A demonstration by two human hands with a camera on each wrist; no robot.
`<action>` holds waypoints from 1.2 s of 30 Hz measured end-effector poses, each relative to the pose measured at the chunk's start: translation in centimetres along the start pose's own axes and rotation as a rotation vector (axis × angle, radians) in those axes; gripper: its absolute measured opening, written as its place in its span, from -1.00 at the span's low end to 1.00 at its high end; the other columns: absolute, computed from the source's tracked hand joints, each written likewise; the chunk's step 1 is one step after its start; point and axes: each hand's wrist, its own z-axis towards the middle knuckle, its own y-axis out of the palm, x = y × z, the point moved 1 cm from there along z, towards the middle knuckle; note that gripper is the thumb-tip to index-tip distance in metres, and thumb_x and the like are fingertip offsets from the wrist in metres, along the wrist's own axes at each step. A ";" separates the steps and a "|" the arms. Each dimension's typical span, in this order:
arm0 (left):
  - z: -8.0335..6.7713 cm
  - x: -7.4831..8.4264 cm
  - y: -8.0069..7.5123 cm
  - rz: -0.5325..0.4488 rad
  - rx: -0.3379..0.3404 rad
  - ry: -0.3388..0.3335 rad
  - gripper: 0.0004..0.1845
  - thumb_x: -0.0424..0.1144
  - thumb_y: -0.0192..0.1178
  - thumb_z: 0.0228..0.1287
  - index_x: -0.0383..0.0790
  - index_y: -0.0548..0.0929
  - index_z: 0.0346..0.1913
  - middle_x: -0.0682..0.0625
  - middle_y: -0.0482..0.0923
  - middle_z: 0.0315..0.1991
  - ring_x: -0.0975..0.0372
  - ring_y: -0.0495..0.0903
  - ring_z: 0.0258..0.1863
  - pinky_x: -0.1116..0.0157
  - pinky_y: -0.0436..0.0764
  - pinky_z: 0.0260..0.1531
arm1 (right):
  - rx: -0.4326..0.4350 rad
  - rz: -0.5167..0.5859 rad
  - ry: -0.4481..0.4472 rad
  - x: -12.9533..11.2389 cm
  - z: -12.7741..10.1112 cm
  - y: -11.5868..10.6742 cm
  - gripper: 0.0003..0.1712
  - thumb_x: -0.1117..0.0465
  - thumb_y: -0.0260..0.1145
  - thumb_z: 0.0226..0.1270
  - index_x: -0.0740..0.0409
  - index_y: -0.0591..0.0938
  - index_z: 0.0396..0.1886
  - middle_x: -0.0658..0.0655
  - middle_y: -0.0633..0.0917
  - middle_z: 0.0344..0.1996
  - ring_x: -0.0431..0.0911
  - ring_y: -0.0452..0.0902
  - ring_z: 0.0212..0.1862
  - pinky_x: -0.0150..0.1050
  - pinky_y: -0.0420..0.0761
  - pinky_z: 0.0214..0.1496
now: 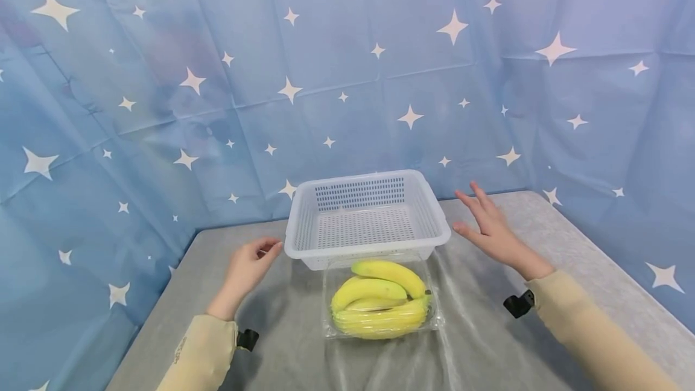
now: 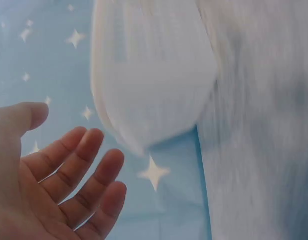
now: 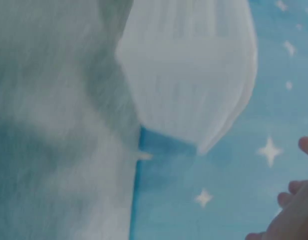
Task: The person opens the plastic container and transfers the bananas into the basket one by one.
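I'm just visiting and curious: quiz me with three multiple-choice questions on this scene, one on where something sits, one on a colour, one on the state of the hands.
1. Where are the bananas relative to the basket?
A. Inside it
B. In front of it, nearer the person
C. Behind it

2. What colour is the basket?
A. White
B. Red
C. Black

3. What are the left hand and right hand doing?
A. Both grip the basket
B. One holds a banana
C. Both are open, holding nothing

Answers: 1 B, the bananas lie in a clear pack on the table; 2 A, white mesh plastic; 3 C, the fingers are relaxed on either side of the basket.

White slotted basket (image 1: 367, 216), empty, upright on table, touching banana pack (image 1: 380, 300)
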 end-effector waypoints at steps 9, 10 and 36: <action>-2.4 1.0 3.0 -0.208 -0.155 0.010 -0.75 -0.11 0.19 0.38 -0.17 0.67 -0.41 0.05 0.52 -0.57 0.20 0.48 -0.56 0.33 0.45 -0.54 | -0.023 0.061 -0.125 -4.4 -0.7 1.4 -0.22 0.19 0.39 0.25 0.07 0.30 0.44 0.06 -0.25 0.54 0.22 -0.31 0.50 0.53 0.05 0.15; -2.7 0.9 3.4 -0.225 -0.174 0.006 -0.76 -0.11 0.20 0.37 -0.17 0.66 -0.39 0.04 0.52 -0.57 0.18 0.48 -0.56 0.33 0.45 -0.56 | -0.041 0.058 -0.140 -4.9 -0.8 1.6 -0.22 0.18 0.40 0.25 0.07 0.30 0.44 0.06 -0.26 0.54 0.22 -0.30 0.50 0.52 0.07 0.15; -4.7 2.5 7.8 -0.414 -0.328 -0.101 -0.61 -0.15 0.11 0.43 -0.38 0.50 0.14 -0.05 0.56 -0.50 0.12 0.57 -0.56 0.17 0.60 -0.64 | -0.309 0.080 -0.320 -11.3 -2.0 6.0 -0.29 0.00 0.33 0.32 -0.18 0.30 0.44 0.05 -0.02 0.53 0.15 -0.05 0.48 0.27 0.23 0.27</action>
